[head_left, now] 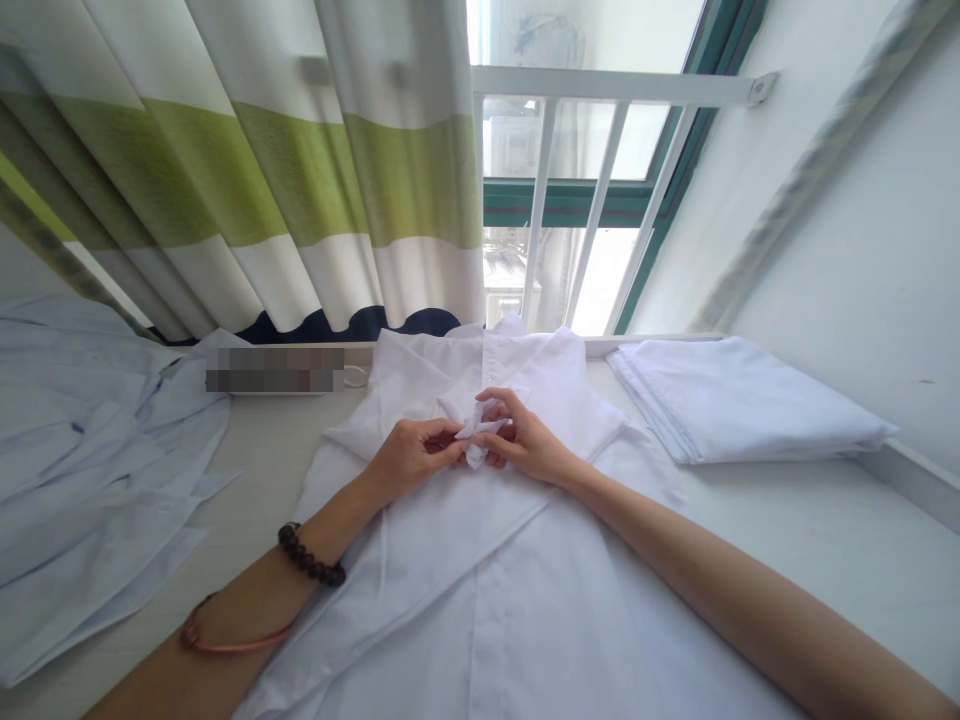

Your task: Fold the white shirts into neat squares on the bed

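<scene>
A white button-up garment, a shirt or coat [420,620], lies front up before me, its collar end toward the window. Its sleeves are drawn in across the chest. My left hand [420,450] pinches bunched white cloth at the middle of the chest, fingertips together. From the right, my right hand [529,440] grips the same bunch, with thumb and fingers closed on it. The bunch looks like the sleeve ends, though the folds hide exactly how they meet. Both hands nearly touch.
A folded stack of white cloth [757,400] sits at the right by the wall. Loose white garments [97,440] are heaped at the left. Behind stand a green-and-white curtain [285,170], a window and a white railing [600,85]. A blurred-out object [274,370] lies at the back left.
</scene>
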Tool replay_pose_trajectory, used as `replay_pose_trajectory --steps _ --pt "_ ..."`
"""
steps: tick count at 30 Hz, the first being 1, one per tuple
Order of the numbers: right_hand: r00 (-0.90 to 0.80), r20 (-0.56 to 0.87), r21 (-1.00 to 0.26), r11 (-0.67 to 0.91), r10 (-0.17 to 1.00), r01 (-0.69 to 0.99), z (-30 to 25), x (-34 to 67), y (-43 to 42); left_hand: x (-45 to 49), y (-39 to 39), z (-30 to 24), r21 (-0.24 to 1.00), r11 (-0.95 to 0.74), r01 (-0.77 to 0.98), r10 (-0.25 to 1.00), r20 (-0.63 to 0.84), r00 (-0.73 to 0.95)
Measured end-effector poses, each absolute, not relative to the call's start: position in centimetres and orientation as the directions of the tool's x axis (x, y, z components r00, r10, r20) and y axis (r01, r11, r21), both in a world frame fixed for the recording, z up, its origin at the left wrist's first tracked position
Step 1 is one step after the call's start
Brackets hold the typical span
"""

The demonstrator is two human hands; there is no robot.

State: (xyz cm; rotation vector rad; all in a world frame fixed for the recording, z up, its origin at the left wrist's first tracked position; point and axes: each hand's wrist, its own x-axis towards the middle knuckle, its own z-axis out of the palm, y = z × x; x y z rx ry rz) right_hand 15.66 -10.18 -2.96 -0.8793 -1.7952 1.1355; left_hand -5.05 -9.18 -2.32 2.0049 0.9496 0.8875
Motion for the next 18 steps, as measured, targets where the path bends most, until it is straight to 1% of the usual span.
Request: replay_pose_trajectory --steps 4,7,13,18 --pt "-0.423 0.19 -0.947 0.28 0.886 0.161 -2.8 15.7 -10.2 -5.1 -9.1 -2.5 0.819 -0.464 0.336 0.833 0.275 0.48" --pt "-0.415 0.164 -0.953 0.252 0.895 0.166 -2.9 15.6 -10.1 -5.0 -9.2 -2.3 0.783 -0.498 0.372 0.827 0.299 0.476" --pt "-0.428 0.177 -0.947 0.272 0.886 0.172 -3.1 15.7 -9.7 -4.6 -9.8 -2.1 0.598 -0.655 0.462 0.749 0.435 0.499" --pt "-0.428 0.185 -0.946 0.278 0.885 0.167 -3.0 15.8 -9.6 -4.3 -10.1 -2.1 0.532 -0.685 0.499 0.728 0.461 0.508"
